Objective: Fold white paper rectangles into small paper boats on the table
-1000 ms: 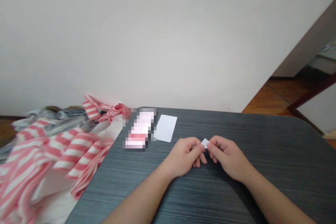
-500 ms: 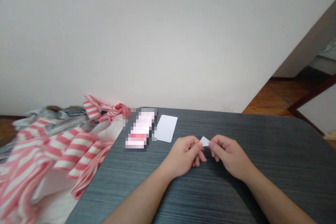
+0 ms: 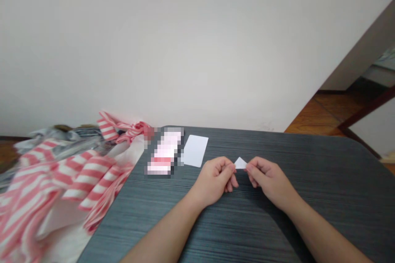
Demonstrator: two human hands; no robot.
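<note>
This looks like a room in a home: a plain off-white painted wall rises behind a dark grey wood-grain counter with rounded corners. Warm orange-brown wooden flooring shows through a dark-framed doorway on the right, and a heap of pink-and-white striped fabric lies loosely beside the counter.

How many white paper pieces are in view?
2: a white rectangular sheet lying on the dark table, a small triangular piece pinched between left hand and right hand. Others may be hidden.
</note>
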